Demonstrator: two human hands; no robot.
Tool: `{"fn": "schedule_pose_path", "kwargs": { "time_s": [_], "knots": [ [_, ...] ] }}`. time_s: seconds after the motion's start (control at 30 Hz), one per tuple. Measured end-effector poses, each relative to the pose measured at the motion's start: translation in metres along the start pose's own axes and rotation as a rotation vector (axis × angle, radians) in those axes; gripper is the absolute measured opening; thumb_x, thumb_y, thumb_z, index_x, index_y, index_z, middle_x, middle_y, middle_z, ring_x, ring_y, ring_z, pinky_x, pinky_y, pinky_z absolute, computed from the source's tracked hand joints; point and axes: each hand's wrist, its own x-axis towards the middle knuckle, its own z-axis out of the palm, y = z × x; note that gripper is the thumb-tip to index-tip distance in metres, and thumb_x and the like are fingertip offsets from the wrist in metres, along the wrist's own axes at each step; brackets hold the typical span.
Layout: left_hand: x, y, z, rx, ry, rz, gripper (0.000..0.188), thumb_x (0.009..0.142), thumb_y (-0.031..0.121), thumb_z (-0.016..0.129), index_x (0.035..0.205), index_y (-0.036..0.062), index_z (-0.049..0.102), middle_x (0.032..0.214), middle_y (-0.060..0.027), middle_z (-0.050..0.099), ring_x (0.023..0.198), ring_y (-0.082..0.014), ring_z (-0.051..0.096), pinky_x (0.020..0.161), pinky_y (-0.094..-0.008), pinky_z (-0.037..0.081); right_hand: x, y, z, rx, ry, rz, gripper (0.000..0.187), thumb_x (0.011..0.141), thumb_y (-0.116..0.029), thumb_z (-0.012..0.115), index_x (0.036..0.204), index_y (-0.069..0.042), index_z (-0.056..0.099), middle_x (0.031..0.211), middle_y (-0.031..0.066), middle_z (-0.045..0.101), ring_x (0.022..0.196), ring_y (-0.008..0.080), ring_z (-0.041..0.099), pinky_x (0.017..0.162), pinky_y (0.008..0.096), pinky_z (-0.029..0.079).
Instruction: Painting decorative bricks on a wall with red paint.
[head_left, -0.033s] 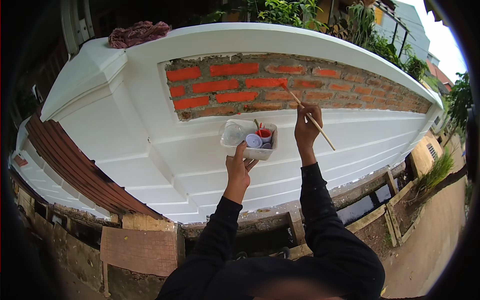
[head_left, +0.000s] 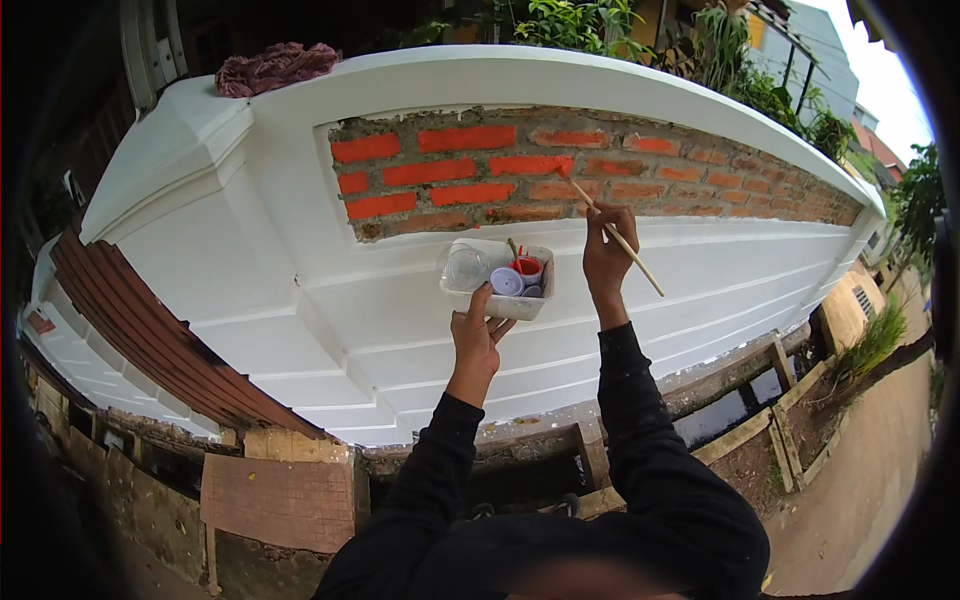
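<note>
My right hand (head_left: 608,262) pinches the pale wooden handle of a thin paintbrush (head_left: 630,248). The brush tip touches the right end of a bright orange-red painted brick (head_left: 530,166) in the wall's inset brick panel. Below that panel, my left hand (head_left: 474,335) grips a white plastic tub (head_left: 512,306), thumb over the rim and fingers underneath. In the tub sit an open cup of red paint (head_left: 528,268), a lavender lid (head_left: 507,282), a clear round container (head_left: 466,268) and a small stick-like handle. Bricks at the panel's left are bright orange-red; those farther right look duller.
The white wall (head_left: 300,330) surrounds the panel. A crumpled maroon cloth (head_left: 277,70) lies on its top at the left, with green plants (head_left: 580,28) behind. At its foot runs a drainage ditch (head_left: 715,413). A brown slab (head_left: 280,500) covers part of it at lower left.
My right hand and the paintbrush have shifted slightly to the left along the same brick. My left hand and the tub have hardly moved.
</note>
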Motion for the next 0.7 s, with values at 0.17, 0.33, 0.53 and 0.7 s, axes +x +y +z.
{"fn": "schedule_pose_path", "kwargs": {
  "time_s": [0.17,0.33,0.53,0.7],
  "knots": [
    [0.003,-0.005,-0.005,0.000,0.009,-0.009,0.069,0.084,0.040,0.076,0.132,0.0007,0.047,0.124,-0.0153,0.055,0.113,-0.0339,0.064,0.094,-0.0451,0.059,-0.004,-0.011,0.013,0.074,-0.083,-0.025,0.019,0.088,0.009,0.068,0.084,-0.002,0.053,0.097,0.0106,0.067,0.094,0.0207,0.066,0.081,0.0301,0.054],
    [0.000,-0.004,-0.006,0.001,0.018,-0.015,0.068,0.084,0.039,0.076,0.132,0.0007,0.047,0.125,-0.0157,0.055,0.113,-0.0341,0.064,0.094,-0.0457,0.058,0.015,0.012,-0.009,0.037,-0.071,-0.022,0.017,0.089,0.008,0.067,0.082,-0.001,0.054,0.096,0.0118,0.067,0.091,0.0241,0.068,0.078,0.0324,0.053],
    [0.006,-0.008,-0.014,-0.040,0.050,-0.014,0.064,0.083,0.035,0.078,0.132,0.0049,0.050,0.123,-0.0152,0.060,0.106,-0.0305,0.069,0.084,-0.0417,0.063,0.014,0.009,-0.022,0.047,-0.130,-0.049,0.019,0.086,0.010,0.067,0.079,-0.002,0.055,0.098,0.0105,0.069,0.091,0.0222,0.068,0.079,0.0321,0.053],
    [0.002,-0.012,-0.010,-0.044,0.041,-0.024,0.064,0.084,0.035,0.078,0.133,0.0050,0.050,0.123,-0.0151,0.061,0.106,-0.0305,0.069,0.085,-0.0420,0.063,0.011,0.005,-0.022,-0.005,-0.133,-0.099,0.020,0.085,0.012,0.067,0.078,-0.001,0.054,0.098,0.0110,0.067,0.094,0.0246,0.069,0.081,0.0340,0.055]
  ]
}}
